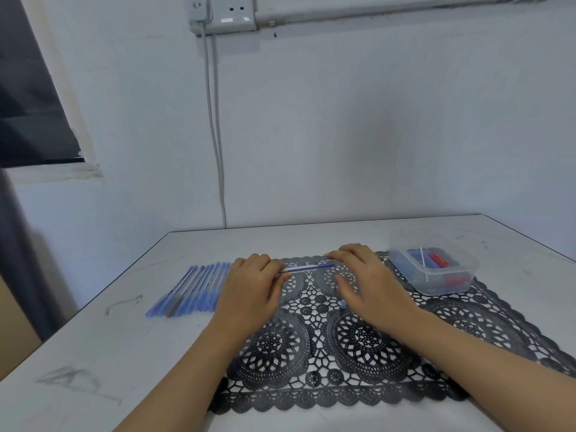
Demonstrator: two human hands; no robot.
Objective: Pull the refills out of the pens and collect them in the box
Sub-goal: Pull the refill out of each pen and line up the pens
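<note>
Head view: above the tabletop's [311, 235] middle, my left hand [252, 285] curls round a clear plastic blue-ink pen [296, 269] while my right hand [364, 275] pinches its other end, ready to draw the refill [322, 266] toward the clear plastic box [464, 275] near the far right corner.

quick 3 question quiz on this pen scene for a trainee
1. True or false: the box stands at the left end of the mat.
2. What do the left hand and right hand hold between them? A) a pen B) a spoon C) the box
3. Fill in: the spare pens lie in a row on the person's ____ side.
Key: 1 false; 2 A; 3 left.
</note>
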